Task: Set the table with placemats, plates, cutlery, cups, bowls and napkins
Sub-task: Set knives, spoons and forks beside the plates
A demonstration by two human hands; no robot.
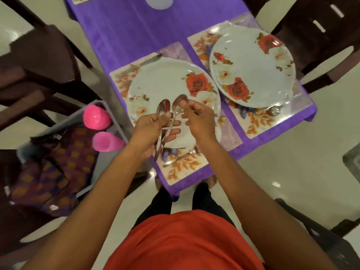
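— Grip status?
— Left hand (153,129) curls round handles of two spoons (163,110); right hand (198,117) pinches one bowl.
— Location?
— Held over near plate (165,80), which sits on placemat (181,166).

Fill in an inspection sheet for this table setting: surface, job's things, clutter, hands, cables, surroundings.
Surface: table, purple cloth.
Job's things: near plate and far plate on placemats; spoons in hands; pink cups in box.
Clutter: patterned cloth in box, possibly napkins.
Hands: left hand grips spoons; right hand pinches one.
Cables: nothing seen.
Surroundings: dark chairs, pale floor.
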